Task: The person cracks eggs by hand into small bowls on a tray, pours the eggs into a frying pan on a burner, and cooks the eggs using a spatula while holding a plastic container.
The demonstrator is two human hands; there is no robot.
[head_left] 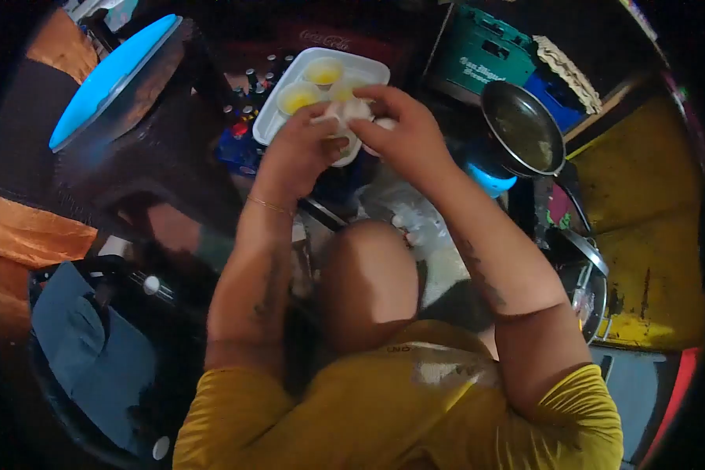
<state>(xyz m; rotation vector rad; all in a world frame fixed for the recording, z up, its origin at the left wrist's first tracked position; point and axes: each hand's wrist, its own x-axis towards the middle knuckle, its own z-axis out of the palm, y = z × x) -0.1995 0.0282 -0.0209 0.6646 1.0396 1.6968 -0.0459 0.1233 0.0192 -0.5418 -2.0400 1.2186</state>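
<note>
A white tray (378, 72) lies ahead of me, holding small round cups with yellow, yolk-like contents, among them a back cup (323, 72) and a left cup (298, 100). Over its near right part, my left hand (301, 153) and my right hand (403, 131) meet with curled fingers around a pale egg (354, 110). Blur and the fingers partly hide the egg, so I cannot tell whether its shell is cracked. Another pale rounded thing (385, 124) shows just under my right hand. The cup nearest my fingers is partly covered.
Several capped bottles (251, 82) stand in a blue crate left of the tray. At right, a dark frying pan (525, 129) with shiny liquid rests above something blue, near a green crate (482, 59). A blue-rimmed lid or basin (117, 78) stands at upper left.
</note>
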